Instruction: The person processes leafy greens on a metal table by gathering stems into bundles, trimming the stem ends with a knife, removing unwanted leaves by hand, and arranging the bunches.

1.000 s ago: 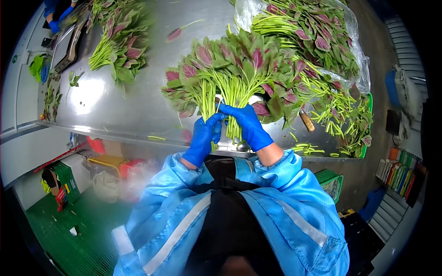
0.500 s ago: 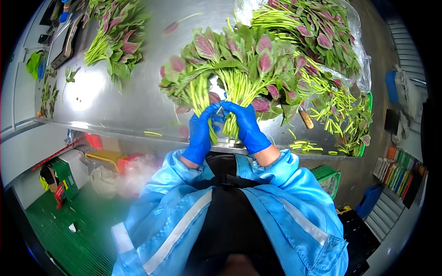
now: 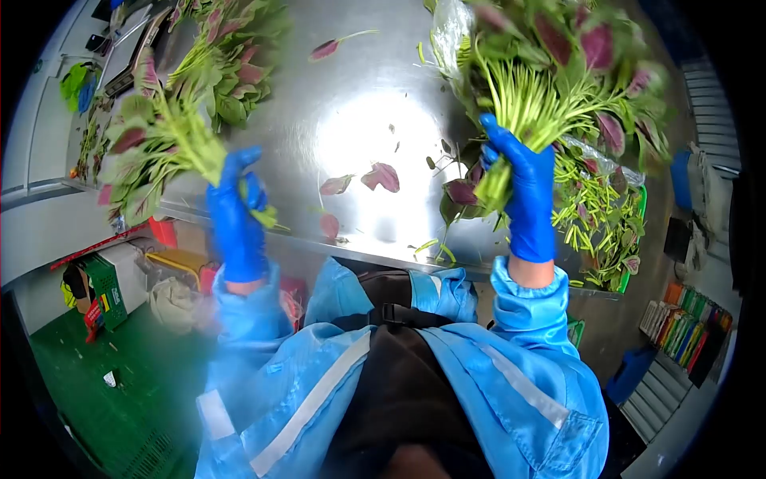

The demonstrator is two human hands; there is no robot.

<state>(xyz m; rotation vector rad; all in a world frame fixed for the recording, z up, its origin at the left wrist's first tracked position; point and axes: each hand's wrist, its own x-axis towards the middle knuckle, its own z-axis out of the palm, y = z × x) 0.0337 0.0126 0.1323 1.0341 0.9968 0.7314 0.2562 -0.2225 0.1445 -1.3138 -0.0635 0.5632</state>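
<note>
I have the left hand (image 3: 237, 209) wrapped around the stems of a smaller amaranth bunch (image 3: 179, 134), near the front edge of the steel table (image 3: 299, 104); its long axis slants, leaves up-left, stem ends down-right. My right hand (image 3: 525, 180) grips a fuller amaranth bunch (image 3: 550, 96) over the table's right side, leaves pointing up-right, blurred. It partly hides a clear plastic bag (image 3: 451, 33). Marks on the green crate (image 3: 108, 276) are too small to read.
</note>
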